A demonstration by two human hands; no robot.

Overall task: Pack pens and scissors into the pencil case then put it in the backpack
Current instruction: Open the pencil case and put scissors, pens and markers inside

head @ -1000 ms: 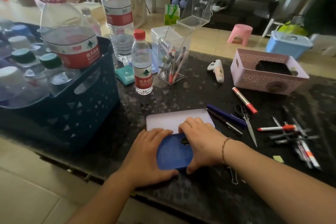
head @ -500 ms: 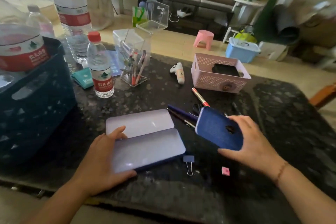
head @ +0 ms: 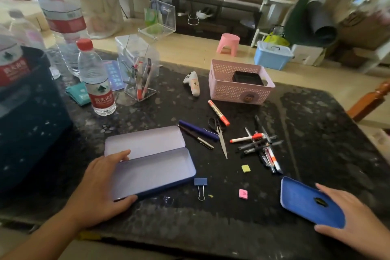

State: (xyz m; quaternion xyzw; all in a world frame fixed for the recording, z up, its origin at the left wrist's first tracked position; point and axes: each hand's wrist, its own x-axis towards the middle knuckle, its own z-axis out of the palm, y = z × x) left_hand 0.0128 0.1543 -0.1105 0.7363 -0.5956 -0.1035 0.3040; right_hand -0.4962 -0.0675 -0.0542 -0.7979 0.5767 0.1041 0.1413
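Dark speckled stone table fills most of the view, and behind it is a living room with a light wooden floor. Left hand lies on the near left end of the open pencil case; its fingers are spread flat and the thumb presses the front edge, so it grips the tin lightly at that end. The case is a blue tin with a pale inside, and its lid is folded back flat on the table. Right hand holds a blue flat cover at the near right side of the table, fingers closed around its right edge. Between the hands lie a blue binder clip and a pink eraser. Just behind the case are a dark blue pen and the scissors. Further right is a loose pile of pens. A pink basket stands behind them.
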